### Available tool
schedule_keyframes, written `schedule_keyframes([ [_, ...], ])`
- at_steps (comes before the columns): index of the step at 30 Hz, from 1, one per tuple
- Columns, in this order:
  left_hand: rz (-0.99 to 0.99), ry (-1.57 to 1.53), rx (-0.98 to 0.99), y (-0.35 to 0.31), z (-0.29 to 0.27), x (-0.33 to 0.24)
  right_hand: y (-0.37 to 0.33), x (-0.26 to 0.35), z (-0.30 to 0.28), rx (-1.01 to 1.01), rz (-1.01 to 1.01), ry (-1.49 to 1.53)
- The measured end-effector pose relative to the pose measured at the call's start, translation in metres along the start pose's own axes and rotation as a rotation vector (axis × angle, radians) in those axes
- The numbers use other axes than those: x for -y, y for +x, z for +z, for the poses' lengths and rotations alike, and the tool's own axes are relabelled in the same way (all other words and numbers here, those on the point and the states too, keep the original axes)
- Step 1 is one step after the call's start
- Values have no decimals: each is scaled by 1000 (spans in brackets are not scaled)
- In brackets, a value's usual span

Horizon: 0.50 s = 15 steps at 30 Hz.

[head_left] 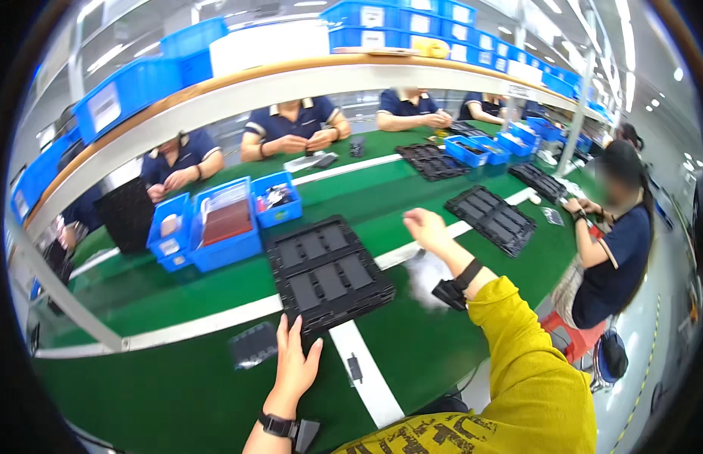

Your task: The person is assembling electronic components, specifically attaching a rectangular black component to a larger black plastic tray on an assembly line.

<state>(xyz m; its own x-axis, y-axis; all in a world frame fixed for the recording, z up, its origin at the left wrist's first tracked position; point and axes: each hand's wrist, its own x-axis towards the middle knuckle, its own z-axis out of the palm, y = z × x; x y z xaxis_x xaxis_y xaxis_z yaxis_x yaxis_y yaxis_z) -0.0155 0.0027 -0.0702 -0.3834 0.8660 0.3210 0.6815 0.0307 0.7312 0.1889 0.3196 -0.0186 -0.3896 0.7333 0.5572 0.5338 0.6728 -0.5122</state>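
A black plastic tray (328,276) with rectangular pockets holding flat dark pieces lies in front of me on the green table. My left hand (294,359) has its fingers stretched out at the tray's near left corner, thumb apart, seemingly touching its edge. Raised to the right of the tray is my right hand (427,227), with its fingers curled together; whatever they may hold is too small to make out. Beside my left hand lies a dark flat piece in a clear bag (254,346). A small black part (355,368) rests on the white strip. Crumpled clear plastic (431,276) lies under my right forearm.
Blue bins (226,246) with parts stand beyond the tray to the left. More black trays (491,219) lie further right. Co-workers sit across the table, and one person (612,250) sits at the right. A shelf (306,79) with blue bins crosses above the table.
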Motion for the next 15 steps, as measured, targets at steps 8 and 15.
schedule_keyframes([
  [8,36,51,-18,0,3,-2,-72,-168,-162,-246,981,-544],
  [15,12,71,-1,2,-3,-1,-75,-167,-160,61,1026,-570],
])
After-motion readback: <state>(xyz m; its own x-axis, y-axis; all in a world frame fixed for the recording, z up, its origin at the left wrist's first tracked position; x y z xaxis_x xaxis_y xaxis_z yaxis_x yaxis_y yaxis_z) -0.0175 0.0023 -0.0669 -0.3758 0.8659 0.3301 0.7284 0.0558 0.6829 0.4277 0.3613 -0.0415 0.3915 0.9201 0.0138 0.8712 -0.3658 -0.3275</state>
